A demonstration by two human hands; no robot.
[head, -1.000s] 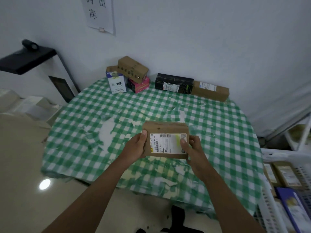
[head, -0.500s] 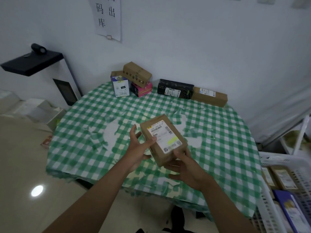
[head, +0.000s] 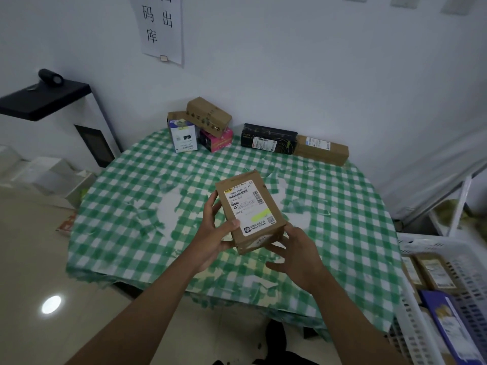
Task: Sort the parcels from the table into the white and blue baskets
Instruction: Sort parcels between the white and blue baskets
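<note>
I hold a brown cardboard parcel point(head: 250, 210) with a white shipping label above the table's middle. My left hand point(head: 214, 233) grips its left side, thumb on the label. My right hand point(head: 295, 251) supports its near right corner from below, fingers spread. At the table's far edge lie more parcels: a white-blue box point(head: 183, 135), a brown box point(head: 209, 115) stacked on a pink box point(head: 217, 139), a black box point(head: 268, 138) and a long brown box point(head: 322, 150). A white basket point(head: 421, 248) holding several parcels stands at the right.
The round table point(head: 126, 206) has a green checked cloth and stands against a white wall. A black shelf point(head: 44, 98) and a white cabinet are at the left. A metal rack leg point(head: 458, 206) stands behind the basket. Shiny floor lies at the lower left.
I have turned the parcel from lying crosswise to standing lengthwise, label facing me. My right hand has slid from its right side to under its near corner. The view has risen a little.
</note>
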